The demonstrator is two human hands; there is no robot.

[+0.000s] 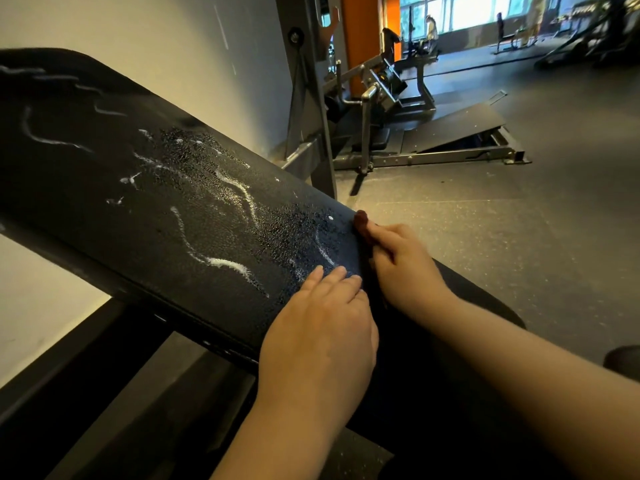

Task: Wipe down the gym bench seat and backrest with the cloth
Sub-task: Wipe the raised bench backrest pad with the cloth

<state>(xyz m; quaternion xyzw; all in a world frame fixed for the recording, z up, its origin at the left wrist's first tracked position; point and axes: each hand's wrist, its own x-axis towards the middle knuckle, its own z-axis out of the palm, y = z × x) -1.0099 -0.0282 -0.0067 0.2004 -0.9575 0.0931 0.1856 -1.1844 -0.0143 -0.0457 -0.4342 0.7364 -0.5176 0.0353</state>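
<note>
Head view: looks down along a slanted bench pad, with both bare hands at its near right end.
Right hand point(405, 265): fingers are curled round the cloth, holding it at the gap where backrest meets seat.
Cloth point(363, 226): dark reddish-brown and bunched; a crumpled lump pokes out past the fingers at the pad's far edge.
Left hand point(318, 327): lies flat, palm down on the backrest with fingers straight and close together, holding nothing, just left of the right hand.
Backrest point(145, 188): a long black pad of pebbled vinyl with rounded corners, beaded with droplets and crossed by wavy white foam streaks.
Seat point(485, 299): a smooth dark pad, under the right forearm.
Bench frame point(86, 358): black bars below the backrest, near left.
Floor point(519, 237): grey speckled rubber.
Steel machine point(398, 133): grey tubing and a sloped plate, far right.
</note>
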